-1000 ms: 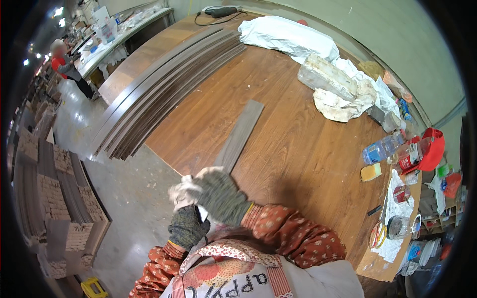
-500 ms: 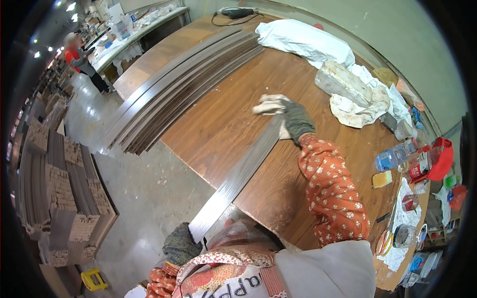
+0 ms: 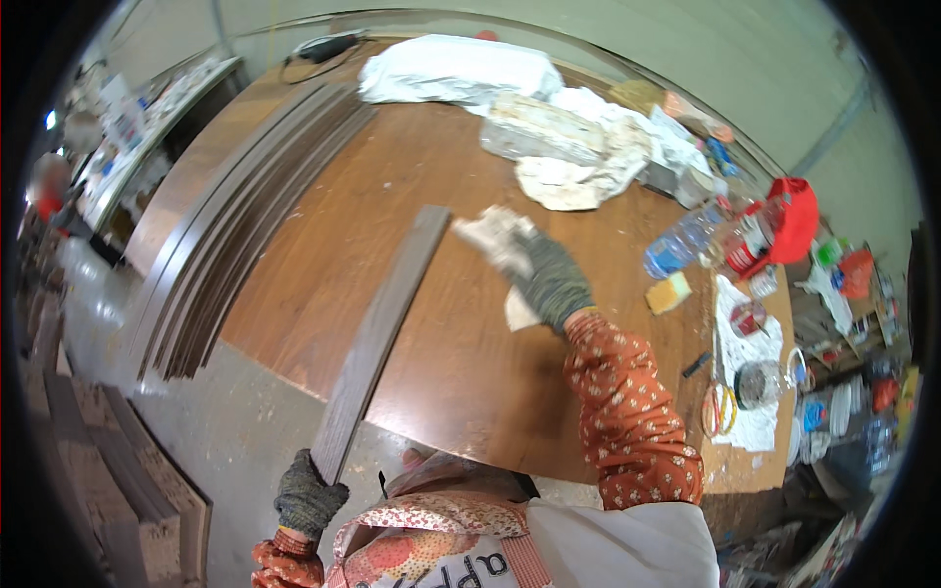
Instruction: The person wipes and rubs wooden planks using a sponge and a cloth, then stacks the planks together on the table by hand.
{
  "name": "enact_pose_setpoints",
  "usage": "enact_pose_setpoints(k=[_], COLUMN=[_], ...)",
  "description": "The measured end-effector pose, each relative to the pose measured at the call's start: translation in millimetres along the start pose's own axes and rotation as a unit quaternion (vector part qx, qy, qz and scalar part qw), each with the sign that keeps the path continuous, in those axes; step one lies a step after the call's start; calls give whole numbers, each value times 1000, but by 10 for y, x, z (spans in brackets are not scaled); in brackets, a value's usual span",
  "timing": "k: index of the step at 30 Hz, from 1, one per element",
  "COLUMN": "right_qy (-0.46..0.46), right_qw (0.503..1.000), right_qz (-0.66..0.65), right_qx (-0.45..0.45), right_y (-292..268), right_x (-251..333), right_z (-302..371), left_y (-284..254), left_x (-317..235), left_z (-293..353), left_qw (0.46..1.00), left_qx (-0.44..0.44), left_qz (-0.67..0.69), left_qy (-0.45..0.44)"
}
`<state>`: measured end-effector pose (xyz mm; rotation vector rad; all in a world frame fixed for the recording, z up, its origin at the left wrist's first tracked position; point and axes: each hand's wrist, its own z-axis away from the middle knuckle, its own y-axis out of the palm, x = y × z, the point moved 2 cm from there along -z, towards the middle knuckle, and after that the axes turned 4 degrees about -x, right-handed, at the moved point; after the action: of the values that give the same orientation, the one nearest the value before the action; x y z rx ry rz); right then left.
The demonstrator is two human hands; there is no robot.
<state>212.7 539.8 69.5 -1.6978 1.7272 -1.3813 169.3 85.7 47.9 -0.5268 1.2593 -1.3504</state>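
My left hand (image 3: 310,497), in a dark knit glove, is closed around the near end of a long grey-brown wood-grain strip (image 3: 387,318). The strip's near part juts past the table's front edge, and its far part lies over the brown wooden table (image 3: 470,402). In a similar glove, my right hand (image 3: 551,279) grips a crumpled off-white rag (image 3: 498,238) just right of the strip's far end, apart from it. Motion blurs the rag, and one corner hangs out below the hand. Left of my strip lies a row of similar strips (image 3: 245,211).
Along the back are a white-wrapped bundle (image 3: 461,73), a dusty block (image 3: 539,132) and a corded power tool (image 3: 328,46). To the right sit a plastic bottle (image 3: 676,245), a sponge (image 3: 668,293) and scissors (image 3: 720,412). A person (image 3: 59,196) stands at far left; stacked boards (image 3: 137,480) are below.
My right hand and the rag have come off the strip's far end, to its right. The strip now points more straight ahead. The view has turned rightward, shifting the table leftward in the picture.
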Motion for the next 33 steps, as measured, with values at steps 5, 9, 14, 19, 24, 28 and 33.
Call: enact_pose_setpoints(k=[5, 9, 14, 19, 24, 28, 33], right_qy=[56, 286, 329, 297, 148, -59, -328], right_qw=[990, 875, 892, 888, 881, 847, 844], right_qz=[9, -35, 189, -125, -375, -508, -403], right_qx=[-125, -389, -245, -328, -248, 148, 131], right_y=[-703, -1151, -1055, -880, -712, -9, 393], right_x=[133, -448, -1029, -1376, 108, 1451, 2283], right_z=[626, 1093, 1060, 1137, 664, 598, 754], left_y=[73, 62, 71, -68, -231, -307, -203], left_x=[-5, -157, -131, -185, -155, -81, 190], left_z=[-77, -76, 2, 48, 136, 221, 320], left_qw=[999, 997, 993, 998, 999, 999, 996], left_qx=[-34, -29, -58, -34, -29, 7, 22], left_qz=[3, 39, -69, -46, -6, 30, 64], left_qy=[-12, 59, 82, -12, 40, 32, 58])
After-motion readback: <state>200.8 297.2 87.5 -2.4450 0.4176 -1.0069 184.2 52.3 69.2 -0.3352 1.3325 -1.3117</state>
